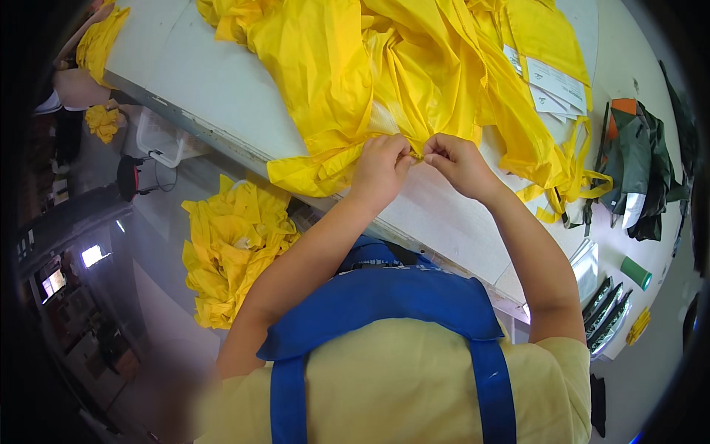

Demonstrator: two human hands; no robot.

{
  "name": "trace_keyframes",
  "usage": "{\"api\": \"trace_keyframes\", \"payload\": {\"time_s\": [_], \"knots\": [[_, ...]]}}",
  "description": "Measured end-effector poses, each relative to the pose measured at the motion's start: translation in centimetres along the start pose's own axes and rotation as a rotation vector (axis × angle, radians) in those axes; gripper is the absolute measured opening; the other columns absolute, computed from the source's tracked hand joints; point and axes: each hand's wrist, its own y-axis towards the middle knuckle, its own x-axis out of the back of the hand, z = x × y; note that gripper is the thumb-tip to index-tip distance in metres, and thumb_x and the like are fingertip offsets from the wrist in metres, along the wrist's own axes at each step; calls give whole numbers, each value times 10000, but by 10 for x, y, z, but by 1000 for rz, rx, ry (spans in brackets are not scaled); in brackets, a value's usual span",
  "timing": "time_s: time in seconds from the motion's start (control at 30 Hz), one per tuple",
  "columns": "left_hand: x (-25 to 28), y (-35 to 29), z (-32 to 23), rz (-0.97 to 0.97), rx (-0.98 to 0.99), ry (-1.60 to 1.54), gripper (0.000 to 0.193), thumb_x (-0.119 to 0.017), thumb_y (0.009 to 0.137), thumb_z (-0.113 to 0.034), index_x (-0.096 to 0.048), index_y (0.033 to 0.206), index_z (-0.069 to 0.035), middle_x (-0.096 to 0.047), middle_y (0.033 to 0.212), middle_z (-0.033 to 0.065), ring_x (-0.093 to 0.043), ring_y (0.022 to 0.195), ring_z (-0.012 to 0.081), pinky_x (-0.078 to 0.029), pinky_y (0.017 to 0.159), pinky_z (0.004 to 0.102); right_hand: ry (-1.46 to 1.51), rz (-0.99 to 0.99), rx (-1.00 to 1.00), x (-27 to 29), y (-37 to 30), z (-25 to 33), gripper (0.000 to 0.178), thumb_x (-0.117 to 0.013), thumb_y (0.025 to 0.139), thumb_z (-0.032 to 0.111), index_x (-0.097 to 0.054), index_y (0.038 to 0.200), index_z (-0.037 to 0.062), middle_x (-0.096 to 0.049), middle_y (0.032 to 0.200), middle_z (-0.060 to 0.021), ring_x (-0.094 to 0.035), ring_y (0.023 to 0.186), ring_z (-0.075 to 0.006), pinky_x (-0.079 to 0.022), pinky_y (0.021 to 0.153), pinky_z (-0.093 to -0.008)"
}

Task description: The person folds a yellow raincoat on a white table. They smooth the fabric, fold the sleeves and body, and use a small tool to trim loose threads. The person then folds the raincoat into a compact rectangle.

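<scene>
A yellow garment (318,70) of thin, wrinkled fabric is spread over the table. Its near edge is bunched between my two hands, where some whitish mesh-like lining shows. My left hand (381,166) is closed, thumb and fingers pinching that edge. Just to its right, my right hand (460,169) pinches the same edge, with the fingertips of both hands almost touching. The small bit between the fingertips is too tiny to make out. Yellow straps (580,174) hang loose at the garment's right side.
White printed papers (556,89) lie on yellow fabric at the far right. Beyond are dark green garments (642,152), a green roll (636,273) and dark packets (606,314). Left of the table are a yellow fabric heap (233,251), a white basket (159,138) and a person's arm (74,33).
</scene>
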Motion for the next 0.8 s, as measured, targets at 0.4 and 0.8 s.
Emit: {"api": "trace_keyframes", "payload": {"time_s": [0.4,0.8], "knots": [[-8,-1,1,-2,206,-147,117,-673,732,-31,-582,806,-15,-617,715,104,-585,616,211,-475,599,316,112,-68,3,-15,-2,-14,106,-588,863,82,-588,920,-8,-604,765,-76,-539,691,-132,-452,663,-271],[-1,-8,-5,55,161,-217,120,-665,795,-111,-614,832,-9,-612,804,124,-602,737,264,-476,614,325,-66,-182,92,-20,-7,-16,120,-630,834,110,-587,884,10,-597,772,-102,-583,690,-200,-475,649,-299]]}}
